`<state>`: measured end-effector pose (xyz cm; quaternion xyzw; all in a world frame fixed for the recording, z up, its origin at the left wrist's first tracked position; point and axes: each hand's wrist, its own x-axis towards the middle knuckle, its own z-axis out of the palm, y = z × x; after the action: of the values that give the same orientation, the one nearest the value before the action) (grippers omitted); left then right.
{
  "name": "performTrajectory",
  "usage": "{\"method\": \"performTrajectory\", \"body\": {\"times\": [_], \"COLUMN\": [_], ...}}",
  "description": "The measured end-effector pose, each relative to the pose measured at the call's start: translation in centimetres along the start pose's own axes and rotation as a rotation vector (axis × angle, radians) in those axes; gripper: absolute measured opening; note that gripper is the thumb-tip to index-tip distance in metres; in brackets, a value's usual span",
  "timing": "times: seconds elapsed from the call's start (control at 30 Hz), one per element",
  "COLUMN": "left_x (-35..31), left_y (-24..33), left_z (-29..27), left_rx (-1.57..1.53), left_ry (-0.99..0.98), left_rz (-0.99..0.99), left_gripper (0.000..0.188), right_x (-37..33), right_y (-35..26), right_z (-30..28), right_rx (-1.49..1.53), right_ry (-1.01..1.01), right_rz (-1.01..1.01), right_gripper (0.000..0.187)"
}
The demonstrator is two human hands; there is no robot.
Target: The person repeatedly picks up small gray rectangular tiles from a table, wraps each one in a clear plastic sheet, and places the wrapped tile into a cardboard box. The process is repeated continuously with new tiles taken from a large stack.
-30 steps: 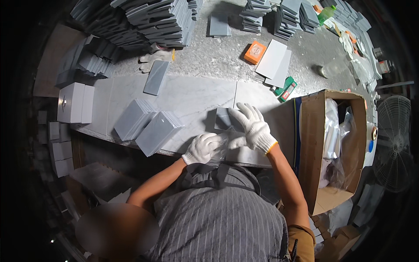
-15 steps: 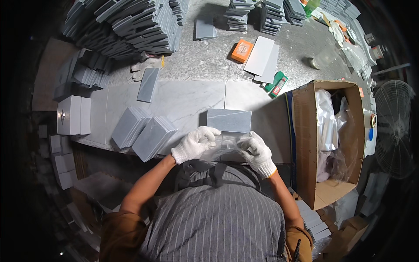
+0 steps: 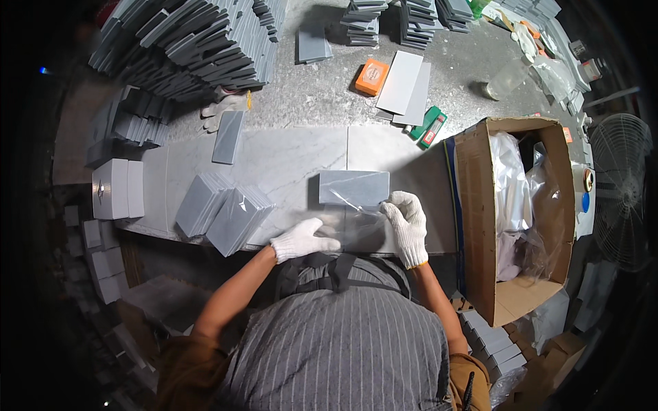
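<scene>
A grey stone tile with pale veins lies flat in front of me at the middle of the bench. A clear plastic bag spreads from over the tile's near part toward me. My right hand, in a white knit glove, pinches the bag's edge by the tile's near right corner. My left hand, also gloved, is open at the bag's left side, thumb apart from the outstretched fingers. Whether it touches the film I cannot tell. To its left, two leaning stacks of grey tiles stand; glossy film shows on the nearer one.
An open cardboard box with plastic film stands at the right, near a fan. Behind lie an orange box, a green-and-red item and white strips. Tall tile stacks fill the back left; white boxes sit left.
My left hand has loosened from the bag and dropped slightly. My right hand has moved up to the tile's corner with the bag edge, and the film has spread over the tile's near part.
</scene>
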<state>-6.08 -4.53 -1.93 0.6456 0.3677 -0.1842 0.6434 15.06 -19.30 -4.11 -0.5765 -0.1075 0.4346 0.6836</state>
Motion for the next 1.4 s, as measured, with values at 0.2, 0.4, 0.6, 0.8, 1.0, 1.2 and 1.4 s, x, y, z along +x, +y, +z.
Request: {"method": "performTrajectory", "body": {"times": [0.2, 0.4, 0.6, 0.8, 1.0, 1.2, 1.4], "left_x": [0.4, 1.7, 6.2, 11.0, 17.3, 17.4, 10.8], "left_y": [6.9, 14.9, 19.2, 19.4, 14.3, 8.0, 1.3], "left_z": [0.0, -4.5, -8.8, -9.7, -13.0, -14.6, -7.0], "left_rx": [-0.744, -0.944, -0.851, -0.818, -0.915, -0.740, -0.193], "left_ry": [-0.369, -0.378, -0.163, -0.019, 0.106, 0.672, 0.689], "left_rz": [0.319, 0.333, 0.266, 0.231, 0.295, 0.277, 0.126], "left_gripper": [0.023, 0.027, 0.028, 0.021, 0.027, 0.035, 0.066], "right_x": [2.3, 3.6, 3.2, 5.1, 8.9, 10.5, 11.1], "right_y": [0.4, 0.9, 0.3, -0.1, 2.1, 2.5, 1.8], "right_z": [-0.7, -3.2, -2.9, -1.4, 1.1, 1.7, 1.6], "right_rx": [0.069, 0.034, -0.219, -0.695, -0.457, -0.397, -0.459], "right_ry": [-0.037, -0.141, -0.207, -0.109, 0.036, 0.110, 0.070], "right_rz": [-0.024, -0.165, -0.151, -0.044, -0.044, 0.032, 0.056], "right_gripper": [0.024, 0.058, 0.113, 0.092, 0.028, 0.017, 0.018]}}
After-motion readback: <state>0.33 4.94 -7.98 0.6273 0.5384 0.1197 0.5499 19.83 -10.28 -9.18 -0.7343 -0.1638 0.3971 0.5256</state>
